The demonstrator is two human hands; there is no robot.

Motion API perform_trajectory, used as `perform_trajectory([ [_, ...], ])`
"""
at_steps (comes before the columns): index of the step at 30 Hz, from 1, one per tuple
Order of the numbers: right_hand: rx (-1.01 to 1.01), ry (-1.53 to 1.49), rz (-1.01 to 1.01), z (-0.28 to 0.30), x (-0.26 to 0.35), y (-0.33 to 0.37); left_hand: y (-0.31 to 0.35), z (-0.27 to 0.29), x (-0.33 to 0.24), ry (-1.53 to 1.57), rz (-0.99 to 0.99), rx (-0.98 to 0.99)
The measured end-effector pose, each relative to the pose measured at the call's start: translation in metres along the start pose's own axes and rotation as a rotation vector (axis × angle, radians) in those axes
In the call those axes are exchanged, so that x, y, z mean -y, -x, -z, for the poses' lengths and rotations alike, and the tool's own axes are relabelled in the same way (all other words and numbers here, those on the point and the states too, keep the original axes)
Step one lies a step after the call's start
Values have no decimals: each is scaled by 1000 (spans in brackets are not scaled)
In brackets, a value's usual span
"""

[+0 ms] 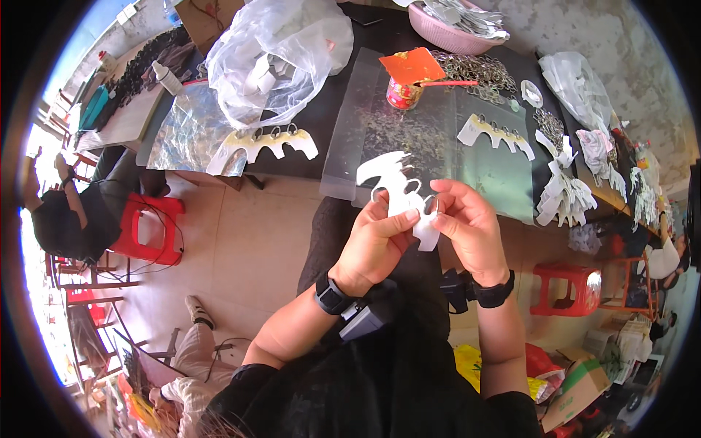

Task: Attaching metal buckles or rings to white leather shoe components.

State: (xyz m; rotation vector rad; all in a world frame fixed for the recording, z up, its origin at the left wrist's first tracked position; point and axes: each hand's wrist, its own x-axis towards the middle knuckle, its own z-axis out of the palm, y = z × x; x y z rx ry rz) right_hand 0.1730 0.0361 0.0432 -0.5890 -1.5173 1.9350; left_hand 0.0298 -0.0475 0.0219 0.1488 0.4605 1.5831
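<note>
My left hand (381,237) grips a white scalloped strip (394,182) with metal rings along one edge, thumb laid across it. At the strip's lower end, the fingers of my right hand (469,225) pinch a metal ring (431,204); whether it is fixed to the strip I cannot tell. Beyond my hands stands a red can (404,96) with an orange card (412,67) and a red stick (449,83) on top. One similar strip (264,146), with yellowish glue and rings, lies at the left table edge; another strip (496,136) lies to the right.
A heap of metal rings (475,73) lies behind the can, near a pink basket (451,31) of white pieces. White strips (564,193) hang over the right edge. A clear plastic bag (285,51) stands at the back left. Red stools (150,230) and other people are around.
</note>
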Motion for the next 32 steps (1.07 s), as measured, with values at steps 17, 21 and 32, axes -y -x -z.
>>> perform_trajectory([
  [17, -77, 195, -28, -3, 10, 2, -8, 0, 15, -370, -352, 22],
  [21, -61, 243, -48, 5, 10, 0, -3, 7, 8, -291, -332, 176],
  [32, -152, 290, 169, 30, 8, 28, -23, -9, 48, -463, -306, 173],
])
